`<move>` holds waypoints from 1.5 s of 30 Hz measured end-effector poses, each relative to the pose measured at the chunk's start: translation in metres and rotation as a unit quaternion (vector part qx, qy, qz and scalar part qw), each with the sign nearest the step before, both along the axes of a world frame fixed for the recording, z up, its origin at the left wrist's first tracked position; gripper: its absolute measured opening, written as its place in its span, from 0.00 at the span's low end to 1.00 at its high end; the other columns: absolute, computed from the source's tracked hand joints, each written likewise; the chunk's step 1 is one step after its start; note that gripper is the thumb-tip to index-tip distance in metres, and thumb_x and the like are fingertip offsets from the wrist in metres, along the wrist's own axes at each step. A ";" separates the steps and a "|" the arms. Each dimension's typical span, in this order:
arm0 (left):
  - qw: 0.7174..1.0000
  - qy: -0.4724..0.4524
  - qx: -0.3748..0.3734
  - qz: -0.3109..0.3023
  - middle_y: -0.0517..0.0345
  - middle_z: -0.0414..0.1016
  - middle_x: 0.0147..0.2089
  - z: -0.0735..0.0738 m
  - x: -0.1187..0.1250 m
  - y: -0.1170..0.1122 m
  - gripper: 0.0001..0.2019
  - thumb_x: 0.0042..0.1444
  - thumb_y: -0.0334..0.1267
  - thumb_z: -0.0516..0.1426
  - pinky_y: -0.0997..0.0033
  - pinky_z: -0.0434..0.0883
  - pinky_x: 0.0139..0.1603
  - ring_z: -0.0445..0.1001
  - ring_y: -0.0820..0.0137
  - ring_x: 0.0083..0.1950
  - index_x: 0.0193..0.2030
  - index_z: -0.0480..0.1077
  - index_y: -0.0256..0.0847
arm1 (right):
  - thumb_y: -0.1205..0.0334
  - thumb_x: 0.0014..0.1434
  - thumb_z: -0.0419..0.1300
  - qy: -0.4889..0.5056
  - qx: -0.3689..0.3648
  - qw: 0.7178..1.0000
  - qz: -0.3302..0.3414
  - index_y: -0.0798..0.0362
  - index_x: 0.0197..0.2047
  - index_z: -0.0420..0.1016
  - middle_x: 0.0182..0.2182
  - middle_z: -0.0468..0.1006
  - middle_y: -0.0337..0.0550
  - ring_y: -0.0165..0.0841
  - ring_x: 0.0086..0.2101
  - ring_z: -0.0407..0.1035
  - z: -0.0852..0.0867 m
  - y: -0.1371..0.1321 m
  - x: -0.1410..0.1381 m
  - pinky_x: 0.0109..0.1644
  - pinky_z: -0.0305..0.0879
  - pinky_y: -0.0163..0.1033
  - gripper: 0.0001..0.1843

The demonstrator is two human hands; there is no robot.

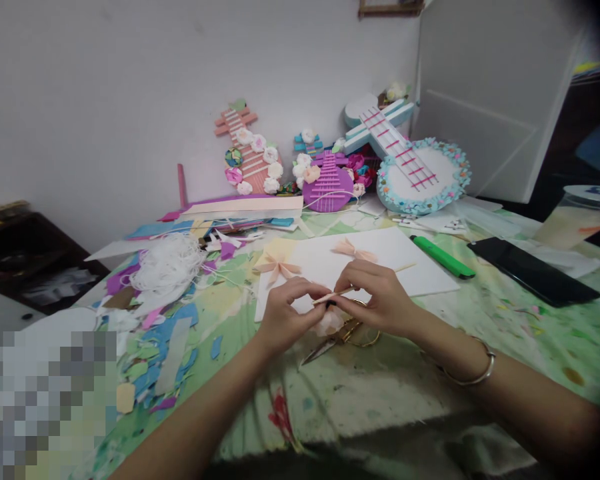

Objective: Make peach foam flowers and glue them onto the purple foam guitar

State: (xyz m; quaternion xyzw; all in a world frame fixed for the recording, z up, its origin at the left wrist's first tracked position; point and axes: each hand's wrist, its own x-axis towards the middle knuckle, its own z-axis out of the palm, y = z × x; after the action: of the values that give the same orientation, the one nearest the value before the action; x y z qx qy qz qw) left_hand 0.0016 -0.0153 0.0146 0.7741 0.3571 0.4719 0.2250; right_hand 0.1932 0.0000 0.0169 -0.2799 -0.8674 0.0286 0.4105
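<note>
My left hand point(286, 313) and my right hand point(380, 299) meet at the middle of the table, both pinched on a strip of pale peach ribbon point(333, 295) stretched between them. A bunched part of the ribbon point(329, 323) hangs under my fingers. Gold scissors point(341, 338) lie on the cloth just below my hands. Two finished peach bows point(278, 267) point(353, 250) rest on a white sheet point(405, 257) right behind my hands. A silver bangle point(473, 373) is on my right wrist.
Foam guitar crafts point(250, 157) point(327, 183) point(415, 170) lean on the wall at the back. A green marker point(443, 257) and a black phone point(533, 272) lie to the right, near a plastic cup point(577, 217). White string point(167, 267) and coloured foam scraps point(165, 353) cover the left side.
</note>
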 end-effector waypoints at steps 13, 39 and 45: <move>0.975 0.052 0.207 0.060 0.58 0.71 0.25 -0.003 -0.003 -0.001 0.03 0.48 0.29 0.58 0.67 0.65 0.38 0.68 0.69 0.33 0.30 0.70 0.40 | 0.62 0.56 0.59 0.022 0.042 0.998 0.031 0.52 0.30 0.68 0.26 0.73 0.41 0.31 0.28 0.66 0.002 -0.001 -0.002 0.37 0.63 0.39 0.05; 0.959 0.074 0.249 0.113 0.58 0.76 0.27 -0.011 -0.005 0.000 0.02 0.48 0.32 0.62 0.63 0.64 0.43 0.68 0.68 0.34 0.31 0.74 0.42 | 0.62 0.55 0.59 0.027 0.043 0.998 0.024 0.52 0.30 0.68 0.26 0.73 0.41 0.31 0.28 0.66 -0.002 -0.001 -0.002 0.38 0.64 0.39 0.04; 0.956 0.088 0.252 0.124 0.57 0.76 0.28 -0.013 -0.006 0.000 0.05 0.49 0.32 0.61 0.61 0.63 0.44 0.68 0.66 0.36 0.34 0.76 0.43 | 0.64 0.54 0.60 0.035 0.046 0.998 0.020 0.53 0.30 0.68 0.26 0.73 0.42 0.31 0.28 0.65 -0.003 -0.001 -0.003 0.35 0.63 0.38 0.04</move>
State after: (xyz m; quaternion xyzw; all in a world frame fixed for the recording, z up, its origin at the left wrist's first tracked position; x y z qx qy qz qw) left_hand -0.0040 -0.0151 0.0020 0.7936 0.3384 0.5008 -0.0699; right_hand 0.1905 -0.0005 0.0143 -0.2419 -0.8584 0.0066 0.4523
